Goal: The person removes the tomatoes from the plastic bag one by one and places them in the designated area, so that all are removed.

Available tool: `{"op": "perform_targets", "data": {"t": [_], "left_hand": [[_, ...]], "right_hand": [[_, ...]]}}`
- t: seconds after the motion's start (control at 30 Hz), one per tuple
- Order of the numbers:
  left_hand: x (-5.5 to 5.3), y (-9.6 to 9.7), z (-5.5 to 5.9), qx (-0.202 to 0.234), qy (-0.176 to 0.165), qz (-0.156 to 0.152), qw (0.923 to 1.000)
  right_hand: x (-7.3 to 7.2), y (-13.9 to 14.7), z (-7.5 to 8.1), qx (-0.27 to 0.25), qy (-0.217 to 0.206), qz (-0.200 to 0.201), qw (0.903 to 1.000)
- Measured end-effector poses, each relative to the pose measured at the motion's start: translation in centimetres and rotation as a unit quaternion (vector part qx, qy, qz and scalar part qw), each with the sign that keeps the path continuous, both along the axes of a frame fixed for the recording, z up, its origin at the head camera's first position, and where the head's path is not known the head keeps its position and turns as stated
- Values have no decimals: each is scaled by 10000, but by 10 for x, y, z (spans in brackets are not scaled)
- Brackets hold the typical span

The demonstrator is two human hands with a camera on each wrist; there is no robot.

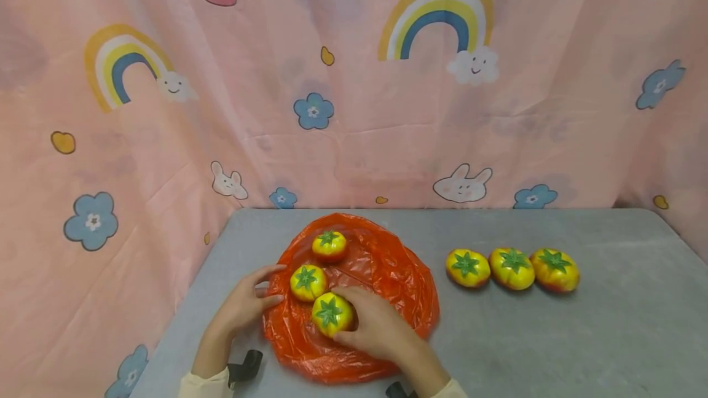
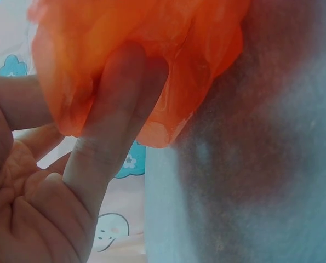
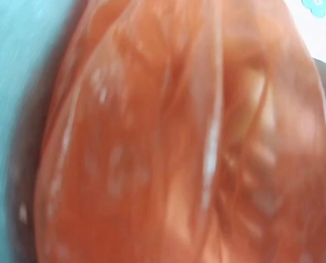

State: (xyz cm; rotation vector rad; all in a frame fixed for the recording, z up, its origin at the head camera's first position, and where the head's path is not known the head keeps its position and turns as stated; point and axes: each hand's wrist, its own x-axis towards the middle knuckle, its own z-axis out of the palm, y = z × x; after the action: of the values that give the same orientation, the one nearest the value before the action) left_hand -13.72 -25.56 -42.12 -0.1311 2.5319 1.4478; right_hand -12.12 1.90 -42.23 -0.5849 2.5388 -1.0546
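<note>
- First, the left hand (image 1: 243,309) has its fingers around the edge of the bag (image 1: 398,263).
- Within the bag, two fruits (image 1: 308,281) sit loose; those look done.
- The right hand (image 1: 378,324) holds a third fruit (image 1: 330,315) between thumb and fingers, also within the bag.
- Farther right, three more fruits (image 1: 511,269) stand in a row on the table (image 1: 614,330), apparently left: roughly halfway, judging by that.
- No brand, label or writing is readable.

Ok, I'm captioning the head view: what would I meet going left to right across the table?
Left hand, bag, left loose fruit, middle loose fruit, right loose fruit.
</note>
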Motion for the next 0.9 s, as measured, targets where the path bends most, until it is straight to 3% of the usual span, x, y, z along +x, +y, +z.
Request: {"op": "perform_targets", "data": {"t": [0.4, 0.9], "left_hand": [[-1, -1, 0, -107, 6, 21, 9999], [0, 0, 0, -207, 85, 3, 9997]], "right_hand": [[-5, 21, -2, -135, 157, -242, 9995], [-7, 22, -4, -182, 52, -137, 9997]]}}
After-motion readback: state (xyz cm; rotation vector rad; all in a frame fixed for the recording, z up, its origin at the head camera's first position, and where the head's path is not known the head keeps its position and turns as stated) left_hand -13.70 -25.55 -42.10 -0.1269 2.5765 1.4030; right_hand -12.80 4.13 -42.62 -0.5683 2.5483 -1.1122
